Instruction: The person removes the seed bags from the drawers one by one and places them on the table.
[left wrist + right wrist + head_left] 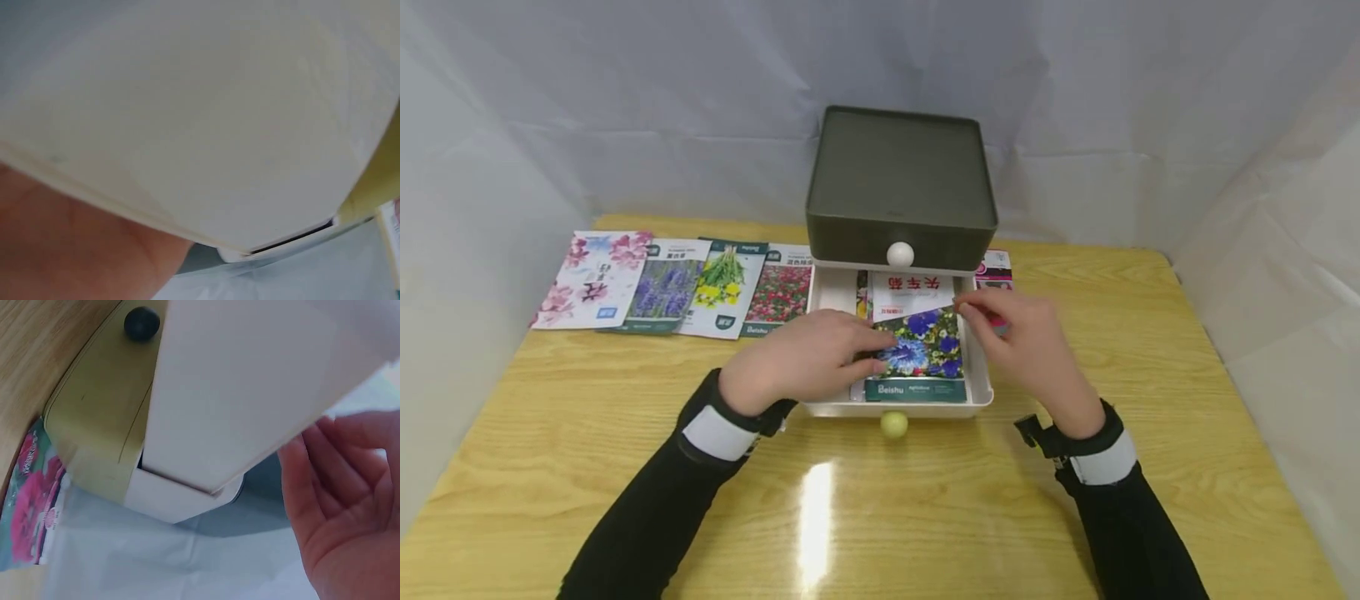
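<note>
A pale drawer (827, 411) is pulled out of a dark drawer box (901, 171). Inside it lies a seed packet (917, 390) with blue flowers and a green band marked Beishu. At the packet's left side, my left hand (808, 354) rests its thumb and forefinger on it. On the other side, my right hand (1026, 337) pinches the packet's upper right edge, thumb and forefinger together. The right wrist view shows the right hand (350, 487) beyond the drawer's rim, its fingertips partly hidden. Only part of the left hand (81, 244) shows below the drawer in the left wrist view.
Left of the box, several flower seed packets (662, 283) overlap in a row on the wooden table (595, 417). Another packet (995, 267) with pink on it lies right of the box. White sheeting (662, 108) hangs behind and at both sides.
</note>
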A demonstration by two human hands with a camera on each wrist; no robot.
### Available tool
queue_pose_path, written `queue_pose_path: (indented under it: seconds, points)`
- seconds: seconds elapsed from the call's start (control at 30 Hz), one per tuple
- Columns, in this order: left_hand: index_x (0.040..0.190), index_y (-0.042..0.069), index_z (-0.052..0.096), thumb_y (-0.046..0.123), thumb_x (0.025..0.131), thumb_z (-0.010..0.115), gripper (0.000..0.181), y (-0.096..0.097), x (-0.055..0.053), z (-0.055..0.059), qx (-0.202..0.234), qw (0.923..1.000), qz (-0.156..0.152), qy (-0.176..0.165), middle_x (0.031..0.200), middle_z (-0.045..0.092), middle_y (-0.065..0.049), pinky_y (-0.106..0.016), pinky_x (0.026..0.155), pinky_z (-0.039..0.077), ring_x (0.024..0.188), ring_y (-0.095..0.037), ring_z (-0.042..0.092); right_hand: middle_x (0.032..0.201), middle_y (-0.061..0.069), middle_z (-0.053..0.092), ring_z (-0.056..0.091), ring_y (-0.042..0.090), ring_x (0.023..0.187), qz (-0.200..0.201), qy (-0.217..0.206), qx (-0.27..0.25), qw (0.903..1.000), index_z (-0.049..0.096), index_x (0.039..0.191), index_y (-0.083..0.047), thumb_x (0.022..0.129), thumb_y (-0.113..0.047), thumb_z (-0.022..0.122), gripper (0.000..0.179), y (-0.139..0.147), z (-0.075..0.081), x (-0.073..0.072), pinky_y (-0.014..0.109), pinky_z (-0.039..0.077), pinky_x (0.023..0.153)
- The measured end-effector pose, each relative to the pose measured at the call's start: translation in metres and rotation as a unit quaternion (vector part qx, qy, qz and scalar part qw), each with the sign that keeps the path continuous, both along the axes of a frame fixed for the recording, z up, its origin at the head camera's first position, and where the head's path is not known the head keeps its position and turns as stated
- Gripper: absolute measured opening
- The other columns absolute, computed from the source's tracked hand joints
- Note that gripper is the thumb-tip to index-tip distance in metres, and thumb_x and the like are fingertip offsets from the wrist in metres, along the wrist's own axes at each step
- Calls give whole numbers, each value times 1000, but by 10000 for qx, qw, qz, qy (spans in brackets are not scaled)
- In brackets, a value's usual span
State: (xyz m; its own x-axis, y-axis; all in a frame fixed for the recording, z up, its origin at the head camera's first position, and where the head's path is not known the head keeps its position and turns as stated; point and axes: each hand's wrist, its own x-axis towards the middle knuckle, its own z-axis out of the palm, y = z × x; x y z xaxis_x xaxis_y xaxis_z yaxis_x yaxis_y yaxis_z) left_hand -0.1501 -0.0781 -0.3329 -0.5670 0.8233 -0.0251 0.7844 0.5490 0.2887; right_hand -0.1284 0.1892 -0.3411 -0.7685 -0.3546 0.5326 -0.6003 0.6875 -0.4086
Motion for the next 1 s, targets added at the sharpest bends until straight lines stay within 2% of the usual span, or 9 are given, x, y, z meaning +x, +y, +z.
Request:
queue_pose_path:
  seconds: [0.1,0.2,0.3,0.37,0.5,0.63,0.73,0.87,1.0]
  points:
    - [131,18,54,41,95,46,43,0,3,4,-86,9999,129,57,117,61,2,-31,85,44,99,-11,57,90,-1,66,54,7,71,139,42,832,9964,67,100,-10,90,-21,58,17,-10,0,6,25,47,60]
    - [131,18,54,43,94,47,45,-3,6,10,-178,9991,381,77,112,63,2,-31,80,46,90,-11,59,90,-1,65,54,11,77,23,-31,1766,9843,67,103,-11,91,-24,57,21,-19,-1,10,28,47,67]
    - [131,16,53,44,94,46,46,-5,6,13,-194,9978,619,146,116,61,0,-33,84,46,96,-13,59,89,1,64,54,15,80,-102,-10,2486,9686,67,105,-11,91,-26,55,23,-25,-3,12,30,47,70]
    - [129,15,55,44,94,46,47,-5,6,15,-210,9965,764,250,117,61,-1,-34,85,45,98,-15,58,88,0,65,51,15,77,-160,21,2734,9618,67,106,-11,91,-26,56,24,-27,-3,13,29,46,68]
    - [125,12,58,45,94,46,46,-3,4,14,-279,9946,926,374,111,63,-3,-36,84,46,95,-18,59,85,0,66,48,14,71,-206,135,2995,9538,67,106,-11,90,-27,57,25,-29,-5,13,29,42,65]
    - [122,13,60,44,94,47,44,0,5,11,-354,9938,964,418,103,65,-1,-35,80,47,86,-16,60,84,0,67,47,14,69,-197,157,3008,9534,67,105,-11,90,-30,57,26,-30,-7,12,29,41,66]
    - [107,14,66,43,93,48,36,0,5,10,-289,9927,1031,551,86,64,2,-33,71,47,73,-13,58,84,0,67,47,14,70,-160,134,2956,9551,69,102,-12,90,-30,57,25,-30,-7,12,29,40,67]
    - [90,17,65,43,93,48,31,1,5,9,-251,9918,1058,665,67,54,7,-31,61,44,60,-10,51,84,0,66,47,15,71,-103,124,2983,9543,71,97,-12,90,-30,57,23,-30,-7,12,29,40,69]
    - [100,16,67,45,93,47,36,0,4,9,-208,9926,1030,615,75,60,4,-31,65,47,64,-11,54,88,1,67,49,15,76,-59,96,2996,9540,71,98,-12,89,-29,59,23,-29,-8,12,29,41,72]
